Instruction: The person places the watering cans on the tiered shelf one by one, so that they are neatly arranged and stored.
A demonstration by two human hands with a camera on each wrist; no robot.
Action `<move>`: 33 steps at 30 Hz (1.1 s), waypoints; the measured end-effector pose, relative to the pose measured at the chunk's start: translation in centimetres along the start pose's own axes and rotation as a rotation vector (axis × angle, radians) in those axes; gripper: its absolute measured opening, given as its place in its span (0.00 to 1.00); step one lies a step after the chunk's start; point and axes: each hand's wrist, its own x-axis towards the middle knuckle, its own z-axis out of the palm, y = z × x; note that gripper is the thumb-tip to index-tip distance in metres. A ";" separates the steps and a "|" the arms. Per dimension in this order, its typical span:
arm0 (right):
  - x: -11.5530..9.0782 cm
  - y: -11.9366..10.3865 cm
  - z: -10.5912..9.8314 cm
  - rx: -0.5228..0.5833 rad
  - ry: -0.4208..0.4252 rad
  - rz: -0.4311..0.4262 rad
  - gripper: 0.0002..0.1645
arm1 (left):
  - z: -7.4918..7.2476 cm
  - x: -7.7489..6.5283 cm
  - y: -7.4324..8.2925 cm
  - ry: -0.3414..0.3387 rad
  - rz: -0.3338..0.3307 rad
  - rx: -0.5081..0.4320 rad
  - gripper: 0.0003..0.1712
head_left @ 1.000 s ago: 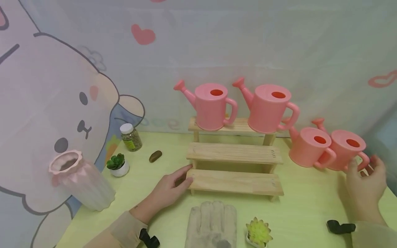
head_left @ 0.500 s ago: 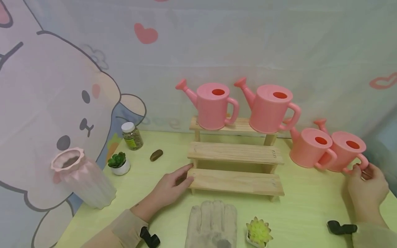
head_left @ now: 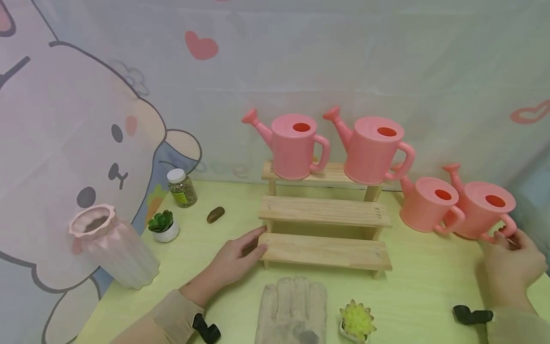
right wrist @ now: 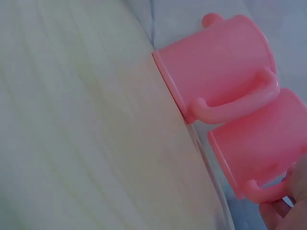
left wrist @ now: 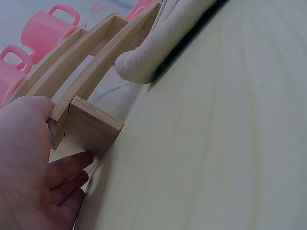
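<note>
A three-step wooden stand (head_left: 324, 251) carries two pink watering cans, the left one (head_left: 293, 148) and the right one (head_left: 373, 152), on its top step. My left hand (head_left: 232, 265) holds the left end of the lowest step, thumb on the board; in the left wrist view the other fingers (left wrist: 69, 170) lie beside the stand's leg. At the far right are two more pink watering cans. My right hand (head_left: 513, 263) grips the handle of the outer watering can (head_left: 477, 210), and the inner watering can (head_left: 429, 205) stands close beside it, partly overlapping its spout.
A grey work glove (head_left: 292, 310) and a yellow-green potted succulent (head_left: 357, 320) lie in front of the stand. To the left are a jar (head_left: 182, 189), a brown stone (head_left: 216, 215), a green succulent pot (head_left: 165, 227) and a pink-white vase (head_left: 122, 253). A printed cloth hangs behind.
My right hand has closed round the outer watering can's handle, and that can has shifted a little to the right, away from the inner one. My left hand stays on the stand.
</note>
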 end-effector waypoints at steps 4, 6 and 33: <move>-0.9 -0.8 -0.6 0.169 0.041 0.001 0.20 | 0.0 0.0 0.0 -0.005 0.000 0.003 0.30; -1.2 -1.0 -0.9 0.212 0.060 -0.031 0.17 | 0.1 0.0 0.0 -0.003 0.001 0.003 0.30; -11.9 -11.3 -5.2 0.469 0.177 -0.591 0.19 | 0.1 0.0 0.0 -0.006 0.006 -0.007 0.32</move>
